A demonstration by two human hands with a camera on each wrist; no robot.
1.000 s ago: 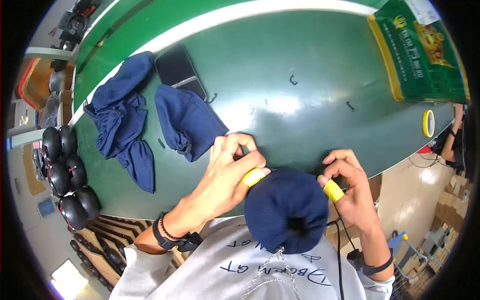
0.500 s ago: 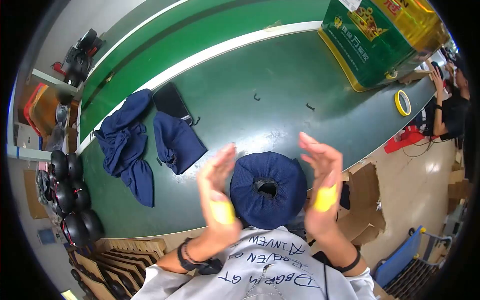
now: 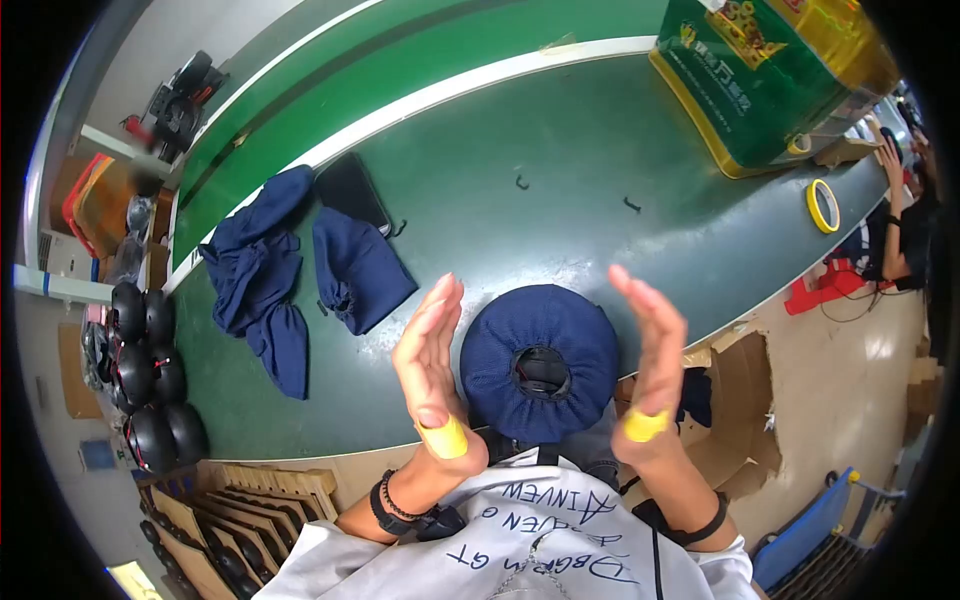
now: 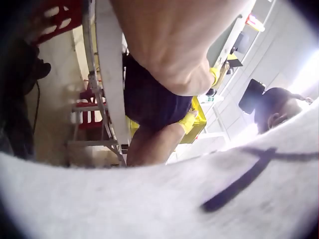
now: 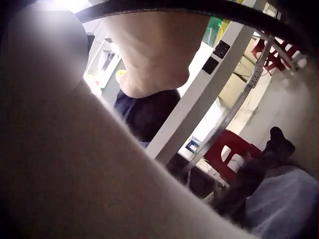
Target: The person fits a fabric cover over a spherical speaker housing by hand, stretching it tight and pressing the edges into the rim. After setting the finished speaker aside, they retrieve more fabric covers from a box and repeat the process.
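A round thing in a navy fabric cover (image 3: pixel 490 375) stands at the table's near edge, in front of my chest. The cover's gathered opening faces up, and something black (image 3: pixel 543 372) shows inside it. My left hand (image 3: pixel 432 365) is upright along its left side, fingers straight, yellow tape round the thumb. On the opposite side my right hand (image 3: pixel 652 350) is held the same way, its thumb also taped yellow. Both palms face the cover, with a narrow gap showing beside the fingers. In the left wrist view the dark cover (image 4: pixel 154 97) appears between both hands.
Another navy cover (image 3: pixel 358 270) and a crumpled heap of navy fabric (image 3: pixel 262 280) lie left on the green table (image 3: pixel 480 235), by a black phone-like slab (image 3: pixel 352 192). A green-yellow tin (image 3: pixel 745 95) and yellow tape roll (image 3: pixel 823 206) are at right. Black wheels (image 3: pixel 150 385) stand far left.
A second ago both hands pinched at the covered thing's edge near my chest. They have let go and straightened; it now sits farther forward with its opening up.
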